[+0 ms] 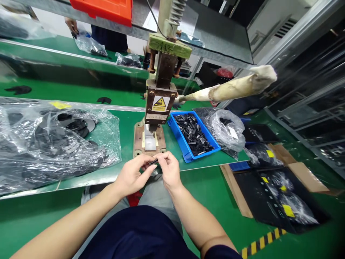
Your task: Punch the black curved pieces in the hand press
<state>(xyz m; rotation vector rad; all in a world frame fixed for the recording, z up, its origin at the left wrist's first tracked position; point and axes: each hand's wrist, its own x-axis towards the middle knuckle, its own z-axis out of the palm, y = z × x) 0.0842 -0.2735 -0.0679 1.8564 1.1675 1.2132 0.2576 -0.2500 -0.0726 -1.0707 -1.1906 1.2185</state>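
Note:
My left hand (136, 173) and my right hand (169, 169) meet just in front of the hand press (161, 104). Between their fingertips is a small black part (153, 162), pinched from both sides; its exact kind is too small to make out. Behind my hands, the press's metal plate (150, 142) sits on a rusty base (138, 140). To the right, a blue bin (188, 158) holds many small black parts (192, 133). The press's long lever, wrapped in pale tape (231, 88), sticks out to the right.
A large clear bag (107, 122) of flat black pieces covers the bench's left side. Right of the bin lies another plastic bag (226, 129). An open carton (307, 176) with bagged parts stands on the floor. Across the bench, another person's hand (71, 26) is near a bag.

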